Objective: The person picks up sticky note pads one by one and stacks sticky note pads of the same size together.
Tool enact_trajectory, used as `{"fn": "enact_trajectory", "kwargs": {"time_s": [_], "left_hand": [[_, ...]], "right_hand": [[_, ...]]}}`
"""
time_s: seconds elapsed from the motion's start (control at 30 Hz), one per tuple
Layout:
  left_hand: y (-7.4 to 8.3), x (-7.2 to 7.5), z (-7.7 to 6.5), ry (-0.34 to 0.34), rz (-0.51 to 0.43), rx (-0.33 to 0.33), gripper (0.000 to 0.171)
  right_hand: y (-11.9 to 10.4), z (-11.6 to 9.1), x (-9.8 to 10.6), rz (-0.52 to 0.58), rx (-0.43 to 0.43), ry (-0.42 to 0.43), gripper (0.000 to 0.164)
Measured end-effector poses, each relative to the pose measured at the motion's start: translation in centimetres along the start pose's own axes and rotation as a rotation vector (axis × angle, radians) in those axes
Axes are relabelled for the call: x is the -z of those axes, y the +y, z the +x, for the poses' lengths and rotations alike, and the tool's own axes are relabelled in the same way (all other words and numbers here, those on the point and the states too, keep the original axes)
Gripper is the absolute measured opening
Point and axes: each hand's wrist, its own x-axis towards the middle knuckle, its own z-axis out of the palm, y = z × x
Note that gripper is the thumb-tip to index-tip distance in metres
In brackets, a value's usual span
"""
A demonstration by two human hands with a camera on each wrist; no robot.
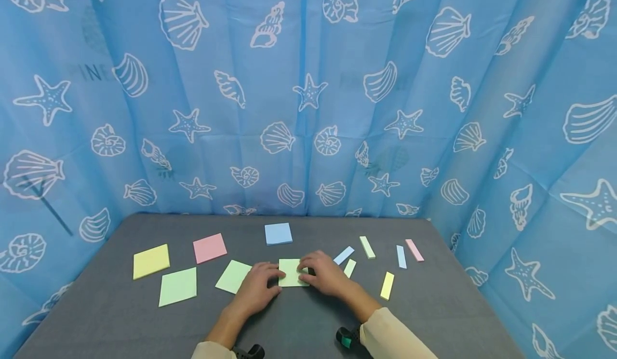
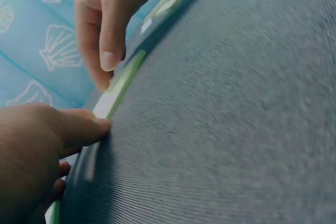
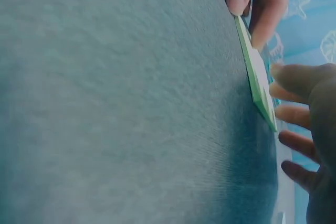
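Note:
A pale green sticky note pad lies flat before me, between both hands. My left hand holds its left side, thumb at the near corner and index finger at the edge; in the left wrist view the thumb meets the pad's end. My right hand hovers over the pad's right part with thumb and index finger parted, nothing visible between them. The right wrist view shows the fingers spread loosely beside the pad's green edge. Another green note pad lies just left of my left hand.
On the grey table are a yellow pad, a green pad, a pink pad and a blue pad. Several narrow strips, including a yellow one and a pink one, lie right. A blue curtain hangs behind.

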Motion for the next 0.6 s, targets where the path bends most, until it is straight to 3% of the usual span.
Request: {"fn": "enact_trajectory", "kwargs": {"time_s": [0.23,0.6], "left_hand": [[-0.4,-0.3,0.4,0.044,0.042,-0.026,0.021],[-0.8,-0.5,1.6,0.13,0.279,-0.064,0.016]], "right_hand": [[0.5,0.1,-0.4,-0.024,-0.083,0.017,0.026],[-0.6,-1.3,-0.2,-0.106,-0.101,0.061,0.025]]}}
